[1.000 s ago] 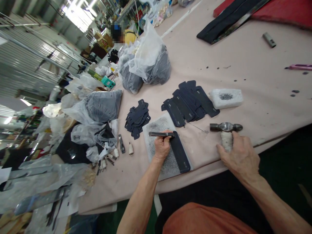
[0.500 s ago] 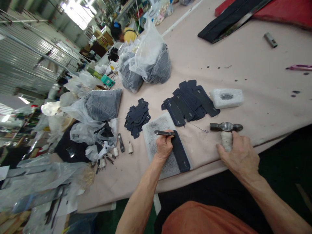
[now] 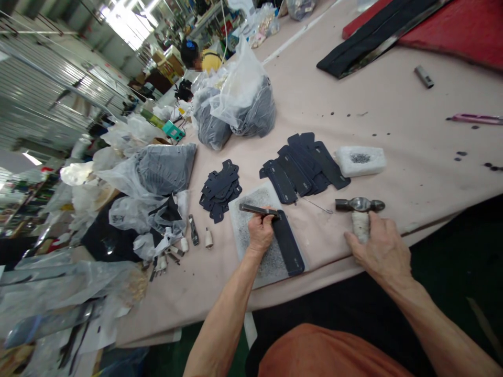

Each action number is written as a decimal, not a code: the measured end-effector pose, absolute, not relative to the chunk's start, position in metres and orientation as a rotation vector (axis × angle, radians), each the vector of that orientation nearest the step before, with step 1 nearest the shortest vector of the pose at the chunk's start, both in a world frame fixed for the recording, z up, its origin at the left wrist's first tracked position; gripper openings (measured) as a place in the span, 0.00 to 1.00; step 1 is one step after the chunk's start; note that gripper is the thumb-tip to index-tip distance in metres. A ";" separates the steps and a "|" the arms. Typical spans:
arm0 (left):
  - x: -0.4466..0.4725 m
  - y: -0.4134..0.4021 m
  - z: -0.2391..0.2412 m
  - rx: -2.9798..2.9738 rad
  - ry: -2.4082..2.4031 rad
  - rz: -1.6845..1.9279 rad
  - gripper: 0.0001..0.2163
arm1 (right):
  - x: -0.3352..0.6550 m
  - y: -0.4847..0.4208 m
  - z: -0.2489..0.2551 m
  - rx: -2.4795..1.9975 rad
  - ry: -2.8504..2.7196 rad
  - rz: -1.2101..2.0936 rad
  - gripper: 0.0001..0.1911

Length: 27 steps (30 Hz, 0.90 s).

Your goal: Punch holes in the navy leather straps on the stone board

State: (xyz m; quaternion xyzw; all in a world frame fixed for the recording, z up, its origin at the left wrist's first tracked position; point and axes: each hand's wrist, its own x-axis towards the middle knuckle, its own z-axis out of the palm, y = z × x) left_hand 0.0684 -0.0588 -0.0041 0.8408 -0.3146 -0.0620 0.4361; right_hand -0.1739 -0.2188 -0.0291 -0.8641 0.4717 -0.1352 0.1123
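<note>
My left hand (image 3: 260, 231) pinches a metal punch (image 3: 253, 209), its tip at the upper end of a dark flat piece (image 3: 288, 245). That piece lies on a white cutting board (image 3: 269, 267) covered in black specks. My right hand (image 3: 383, 251) is closed around the pale wrapped handle of a ball-peen hammer (image 3: 359, 204), whose head points away from me, apart from the punch. Beyond the board lies an overlapping pile of similar dark pieces (image 3: 302, 166). A second pile of smaller dark pieces (image 3: 220, 188) is to its left.
A white block (image 3: 361, 160) with a dark patch sits behind the hammer. Several punches (image 3: 208, 238) lie left of the board. Filled plastic bags (image 3: 251, 104) stand farther back. A pink cutter (image 3: 477, 119) and a metal tube (image 3: 423, 77) lie at right. Someone in yellow (image 3: 210, 60) is in the background.
The punch's free end has tilted, now reaching farther left and showing more of its length. My right hand keeps its hold on the hammer. The whole view has shifted slightly.
</note>
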 end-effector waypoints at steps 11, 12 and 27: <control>0.071 -0.055 -0.010 1.761 -0.397 -0.297 0.15 | -0.152 -0.199 -0.008 -2.532 0.984 -0.791 0.26; 0.070 -0.054 -0.011 1.746 -0.354 -0.291 0.15 | -0.143 -0.195 -0.006 -2.471 0.889 -0.775 0.24; 0.066 -0.053 -0.014 1.966 -0.467 -0.224 0.11 | -0.052 -0.180 -0.002 -2.685 0.339 -0.075 0.22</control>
